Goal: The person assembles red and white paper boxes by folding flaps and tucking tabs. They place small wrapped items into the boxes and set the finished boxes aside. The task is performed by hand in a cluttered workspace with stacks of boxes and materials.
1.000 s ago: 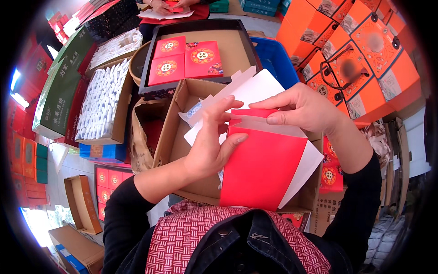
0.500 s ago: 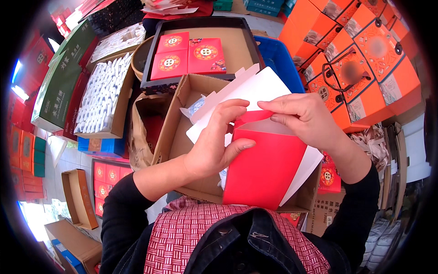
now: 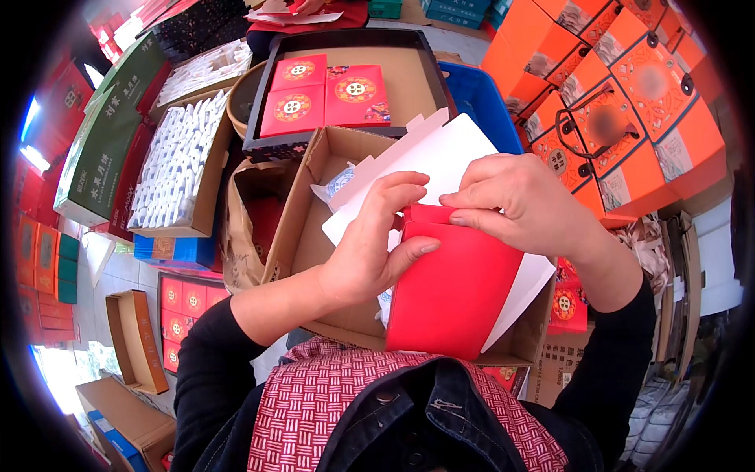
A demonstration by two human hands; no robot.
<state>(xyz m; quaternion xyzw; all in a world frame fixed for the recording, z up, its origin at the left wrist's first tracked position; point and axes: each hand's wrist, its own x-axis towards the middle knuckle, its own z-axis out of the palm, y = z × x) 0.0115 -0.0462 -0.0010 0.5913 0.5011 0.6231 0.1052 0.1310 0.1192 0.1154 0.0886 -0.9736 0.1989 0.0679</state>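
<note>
Head view showed the right hand (image 3: 515,200) pinching the flap (image 3: 429,214) of a red box (image 3: 456,295) over a cardboard tray (image 3: 303,224), the left hand (image 3: 358,256) spread wide along its left edge, closing seemingly underway and calling next for an even press.

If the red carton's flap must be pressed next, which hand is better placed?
Probably the right hand: its fingertips touch the flap atop the red carton, while the left hand is at the carton's left edge.
</note>
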